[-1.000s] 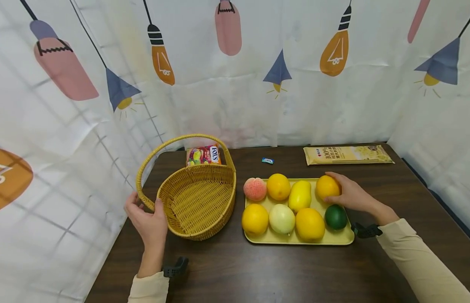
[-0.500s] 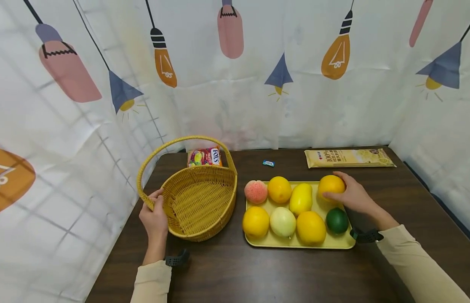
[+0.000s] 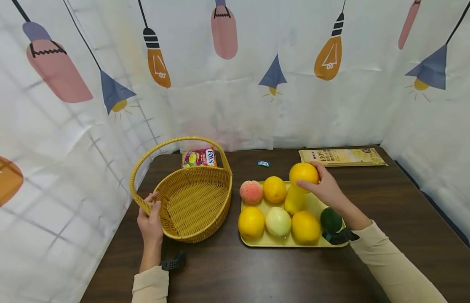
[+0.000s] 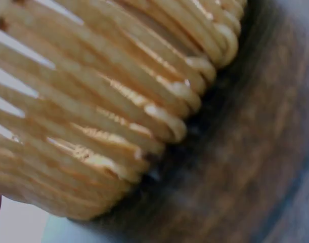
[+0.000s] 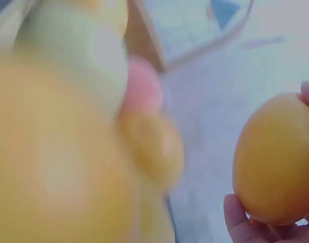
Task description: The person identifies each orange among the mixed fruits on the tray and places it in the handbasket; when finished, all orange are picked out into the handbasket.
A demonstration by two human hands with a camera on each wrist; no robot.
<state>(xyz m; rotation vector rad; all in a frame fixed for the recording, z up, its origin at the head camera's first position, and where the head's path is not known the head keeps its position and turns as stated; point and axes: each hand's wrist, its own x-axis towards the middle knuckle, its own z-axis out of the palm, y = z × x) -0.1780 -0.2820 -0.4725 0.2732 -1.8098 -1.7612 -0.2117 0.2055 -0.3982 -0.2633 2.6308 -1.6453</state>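
Note:
In the head view my right hand (image 3: 327, 189) grips an orange (image 3: 303, 176), thumb in front and fingers behind, over the back of the yellow tray (image 3: 265, 244). The same orange (image 5: 275, 159) fills the right side of the right wrist view, fingertips at its ends. An elongated yellow fruit (image 3: 295, 202) lies partly hidden beneath it. My left hand (image 3: 150, 225) holds the handle of a wicker basket (image 3: 197, 202) near its left base. The basket tilts so that its bare inside shows. Its weave (image 4: 93, 111) fills much of the left wrist view.
On the tray lie a peach (image 3: 251, 192), several orange-yellow fruits (image 3: 306, 227), a pale green fruit (image 3: 278, 221) and a dark green one (image 3: 331, 220). Behind are a candy bag (image 3: 200, 158), a small blue wrapper (image 3: 263, 163) and a long yellow packet (image 3: 343, 157). A patterned curtain encloses the table.
My right hand has lifted the orange from the tray's back right corner and carried it left. My left fingers have curled round the basket handle, where earlier they were spread.

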